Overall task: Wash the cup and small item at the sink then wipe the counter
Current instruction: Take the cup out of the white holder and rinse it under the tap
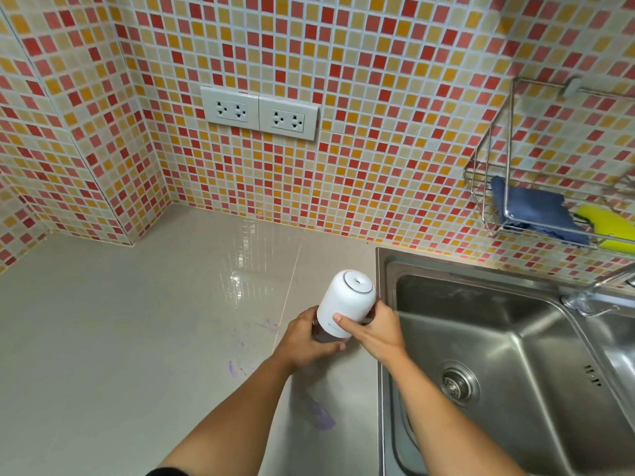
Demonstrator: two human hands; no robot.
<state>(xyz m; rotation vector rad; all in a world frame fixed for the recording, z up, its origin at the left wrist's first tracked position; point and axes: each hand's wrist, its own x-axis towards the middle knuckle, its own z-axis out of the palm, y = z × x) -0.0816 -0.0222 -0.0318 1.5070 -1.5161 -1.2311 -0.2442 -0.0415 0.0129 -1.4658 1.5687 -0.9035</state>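
Both hands hold one object above the grey tiled counter (120, 338), just left of the stainless steel sink (508, 338). The object is a cup with a tall white cylindrical cap (347, 302) fitted over a dark translucent lower body (321, 333). The cap has rounded shoulders, a flat circular top edged by a thin grey ring, and a small oval opening at its centre; a faint small logo sits near its lower rim. The whole thing tilts, its top leaning away and to the right.

The left hand (305, 341) is wrapped around the dark lower body, fingers curled under it. The right hand (376, 333) grasps the white cap, thumb pressed across its front near the rim and the other fingers behind it.

Purple smears (240, 365) mark the counter below the hands, and a purple streak (319, 412) lies nearer the front edge. On the mosaic tiled wall, a wire rack (488, 187) holds a folded blue cloth (536, 209) and a yellow sponge (610, 228), touching each other.
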